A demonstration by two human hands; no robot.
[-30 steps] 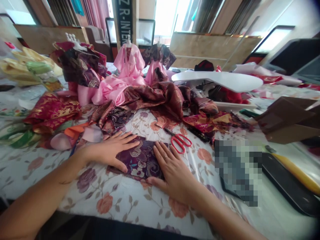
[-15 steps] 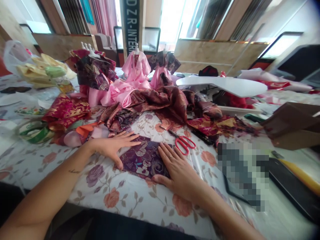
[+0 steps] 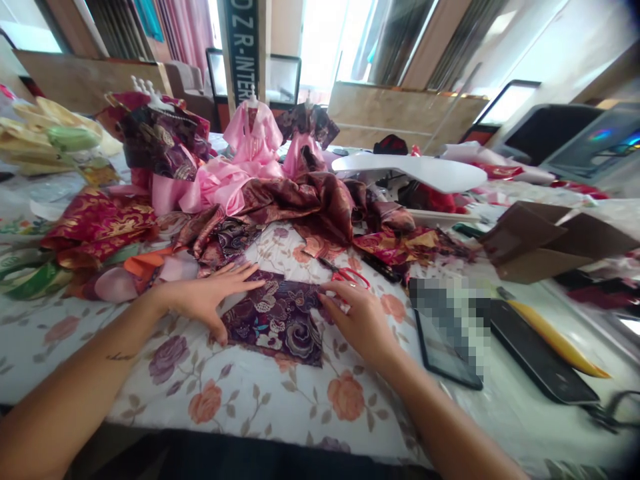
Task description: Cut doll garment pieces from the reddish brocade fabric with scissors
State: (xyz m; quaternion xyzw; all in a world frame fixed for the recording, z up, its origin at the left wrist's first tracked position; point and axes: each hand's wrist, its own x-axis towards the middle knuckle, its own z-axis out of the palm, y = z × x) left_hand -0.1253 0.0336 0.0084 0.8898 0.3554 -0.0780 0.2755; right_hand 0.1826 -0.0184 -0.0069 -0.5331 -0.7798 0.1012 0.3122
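Observation:
A piece of dark purple brocade fabric with floral and swirl patterns lies flat on the flowered tablecloth. My left hand is spread open, its fingers and thumb resting on the cloth's left edge. At the upper right corner, my right hand has its thumb and forefinger closed together on the brocade's edge, the other fingers curled. Just behind that hand lie red-handled scissors, partly hidden by it.
Crumpled copper brocade and small mannequins in pink dresses stand behind. Magenta-gold fabric and green tape are at left. On the right are a white board, a cardboard box, a tablet and a black case.
My right hand has lifted from lying flat on the brocade's right side and drawn its fingers together at the upper right corner. The left hand stays spread. The view has turned slightly right.

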